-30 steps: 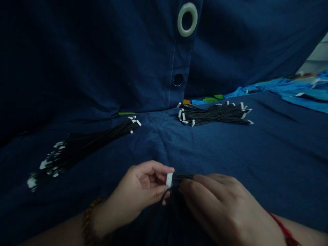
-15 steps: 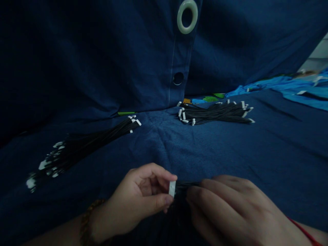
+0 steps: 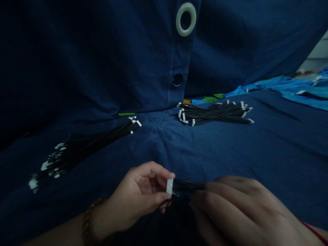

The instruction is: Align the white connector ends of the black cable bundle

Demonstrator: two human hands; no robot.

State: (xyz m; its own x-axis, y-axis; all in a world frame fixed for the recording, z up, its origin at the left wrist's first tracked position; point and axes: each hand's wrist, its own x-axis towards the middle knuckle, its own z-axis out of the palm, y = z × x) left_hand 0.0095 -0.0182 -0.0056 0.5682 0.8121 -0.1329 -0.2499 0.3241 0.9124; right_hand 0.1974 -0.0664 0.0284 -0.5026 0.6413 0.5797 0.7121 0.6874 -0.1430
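Between the thumb and index finger of my left hand (image 3: 138, 196) is a white plug connector (image 3: 169, 187), pinched by its edges. Black wires (image 3: 188, 186) run rightward from the connector to the curled fingers of my right hand (image 3: 230, 208). Those fingers are closed around the wires, and their tips are hidden behind the knuckles. Just below the connector a thin pale tip shows, too small to name. Under both hands lies a dark area where I cannot make out details.
To the left lies a bundle of black wires (image 3: 94, 143) with white connectors at its ends. A second such bundle (image 3: 212, 113) rests at the back right. Dark blue cloth (image 3: 159, 143) covers the surface and hangs behind, with a pale ring (image 3: 178, 18) in it. Bright blue material (image 3: 287, 85) lies far right.
My right hand has shifted slightly right, and more of the black wires shows between the hands. My left hand has moved a little left with the connector.
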